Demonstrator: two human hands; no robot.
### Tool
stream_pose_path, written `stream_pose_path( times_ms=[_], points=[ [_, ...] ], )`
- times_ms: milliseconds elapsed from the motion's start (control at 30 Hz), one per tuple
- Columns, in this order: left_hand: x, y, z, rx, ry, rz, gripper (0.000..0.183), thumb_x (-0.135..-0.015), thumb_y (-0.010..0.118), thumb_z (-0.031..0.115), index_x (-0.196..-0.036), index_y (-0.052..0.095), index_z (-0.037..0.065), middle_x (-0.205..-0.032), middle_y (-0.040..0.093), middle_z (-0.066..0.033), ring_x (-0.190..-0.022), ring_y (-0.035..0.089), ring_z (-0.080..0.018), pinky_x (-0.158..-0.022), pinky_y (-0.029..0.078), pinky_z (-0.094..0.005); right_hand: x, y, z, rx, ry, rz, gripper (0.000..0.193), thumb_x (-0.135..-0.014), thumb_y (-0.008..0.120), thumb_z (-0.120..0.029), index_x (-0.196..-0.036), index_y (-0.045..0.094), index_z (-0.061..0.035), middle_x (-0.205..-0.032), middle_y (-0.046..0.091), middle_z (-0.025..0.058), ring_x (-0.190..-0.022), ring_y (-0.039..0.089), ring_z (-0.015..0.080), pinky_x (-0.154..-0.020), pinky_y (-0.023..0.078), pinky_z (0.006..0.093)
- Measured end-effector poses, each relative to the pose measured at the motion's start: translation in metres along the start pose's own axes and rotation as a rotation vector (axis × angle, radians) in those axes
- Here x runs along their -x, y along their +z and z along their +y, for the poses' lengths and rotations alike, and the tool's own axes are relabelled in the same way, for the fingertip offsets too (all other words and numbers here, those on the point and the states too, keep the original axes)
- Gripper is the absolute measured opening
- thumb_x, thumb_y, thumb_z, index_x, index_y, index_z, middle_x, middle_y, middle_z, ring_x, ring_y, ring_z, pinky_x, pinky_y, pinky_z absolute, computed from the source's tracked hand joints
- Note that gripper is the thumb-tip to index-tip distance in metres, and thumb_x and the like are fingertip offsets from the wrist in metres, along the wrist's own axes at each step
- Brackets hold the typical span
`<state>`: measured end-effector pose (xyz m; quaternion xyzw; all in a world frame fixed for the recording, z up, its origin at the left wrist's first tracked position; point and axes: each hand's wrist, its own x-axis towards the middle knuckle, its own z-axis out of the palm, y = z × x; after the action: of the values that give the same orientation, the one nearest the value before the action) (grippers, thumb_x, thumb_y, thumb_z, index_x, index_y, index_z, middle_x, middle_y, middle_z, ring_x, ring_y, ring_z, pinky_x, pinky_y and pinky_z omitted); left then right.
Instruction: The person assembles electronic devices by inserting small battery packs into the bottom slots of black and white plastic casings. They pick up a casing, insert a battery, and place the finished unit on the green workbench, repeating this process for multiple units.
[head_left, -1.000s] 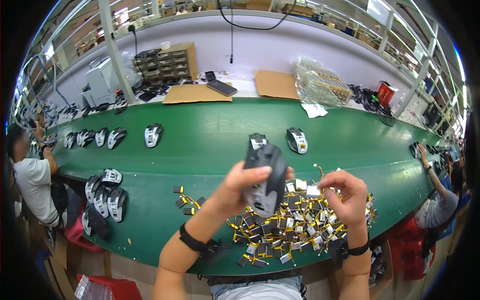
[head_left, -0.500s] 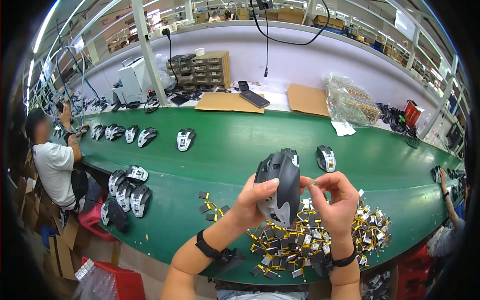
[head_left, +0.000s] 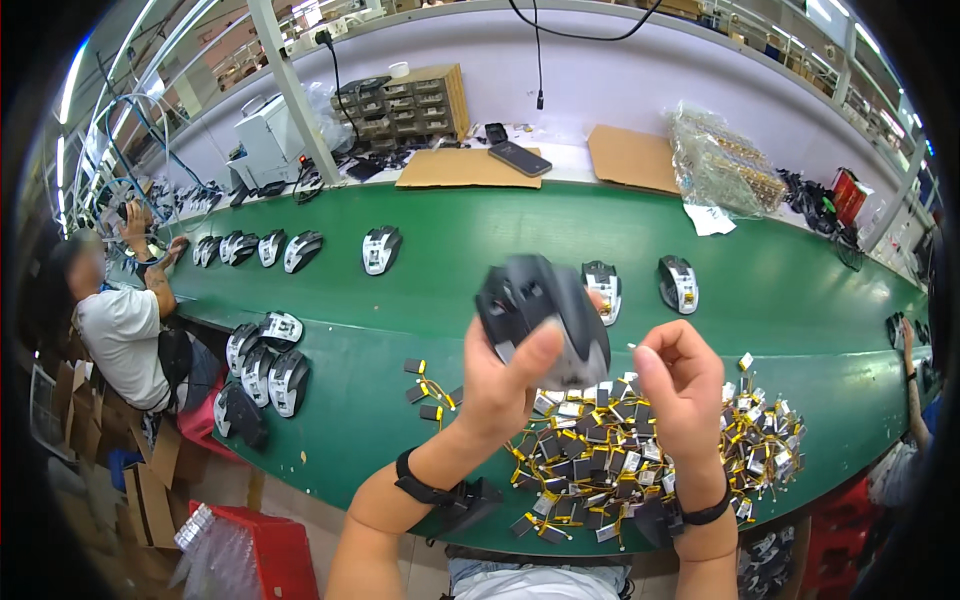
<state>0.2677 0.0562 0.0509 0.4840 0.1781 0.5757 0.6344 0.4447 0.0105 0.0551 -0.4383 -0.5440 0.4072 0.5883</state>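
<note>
My left hand is closed round a dark grey and silver computer mouse, lifted above the bench and tilted, slightly blurred. Its thumb presses on the side of the shell. To the right, apart from the mouse, my right hand pinches thumb and forefinger together, with a tiny white piece at the tips, too small to name. Below both hands spreads a heap of small wired battery packs, silver and black with yellow tape. Two more mice stand beyond, a nearer mouse and another mouse farther right.
A green belt runs across, carrying a row of mice at left. More mice cluster on the near bench. Cardboard, a phone and a drawer cabinet line the back. A co-worker sits at left.
My left hand has drawn the mouse away from my right hand and turned it; the right fingers no longer touch it. The whole view has tilted downward. A mouse beyond my left hand shows more fully.
</note>
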Motion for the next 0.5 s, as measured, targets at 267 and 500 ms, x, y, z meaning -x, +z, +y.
stream_pose_path(
  times_ms=[267,500],
  points=[
    [0.009,0.011,-0.01,-0.033,0.184,0.1,0.071,-0.094,0.049,0.056,-0.139,0.036,0.002,-0.138,0.047,-0.0162,-0.119,0.055,-0.0318,-0.098,0.049,-0.0463,0.014,0.026,0.003,0.07,-0.113,0.012,0.009,-0.088,0.063,-0.004,-0.091,0.055,0.0012,-0.075,0.057,-0.0017,-0.064,0.048,0.0012,-0.055,0.039,0.0173],
    [0.016,0.016,-0.003,0.276,0.026,-0.086,0.072,-0.084,0.069,0.018,-0.144,0.033,0.002,-0.147,0.039,-0.0176,-0.13,0.046,-0.0256,-0.108,0.038,-0.0423,0.012,0.024,0.003,-0.076,0.001,0.071,0.012,-0.088,0.063,-0.004,-0.086,0.052,-0.0017,-0.073,0.056,-0.0033,-0.062,0.046,0.0,-0.055,0.037,0.0174]
  ],
)
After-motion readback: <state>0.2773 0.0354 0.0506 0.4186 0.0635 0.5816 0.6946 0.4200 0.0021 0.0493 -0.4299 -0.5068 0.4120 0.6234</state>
